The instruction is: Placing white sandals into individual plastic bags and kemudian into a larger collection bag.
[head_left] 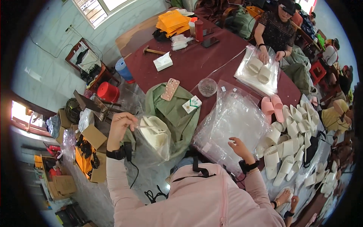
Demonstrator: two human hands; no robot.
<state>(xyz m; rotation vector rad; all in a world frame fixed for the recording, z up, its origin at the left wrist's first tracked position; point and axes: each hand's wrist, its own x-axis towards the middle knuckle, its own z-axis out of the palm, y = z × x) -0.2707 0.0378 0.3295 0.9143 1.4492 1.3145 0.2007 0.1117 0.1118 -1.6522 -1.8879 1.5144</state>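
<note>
Off the table's near edge, my left hand pinches the top of a clear plastic bag. Inside the hanging bag is what looks like a pair of cream slippers. My right hand is held with its fingers apart, empty, over a pile of flat clear plastic bags. Whether it touches them I cannot tell. To the right of that pile stand many loose cream slippers and a pink pair.
On the dark red table are a green cloth, a phone, a small box, a round clear tub and a hammer. Across at the right, a co-worker handles slippers on plastic bags. Cardboard boxes stand at left.
</note>
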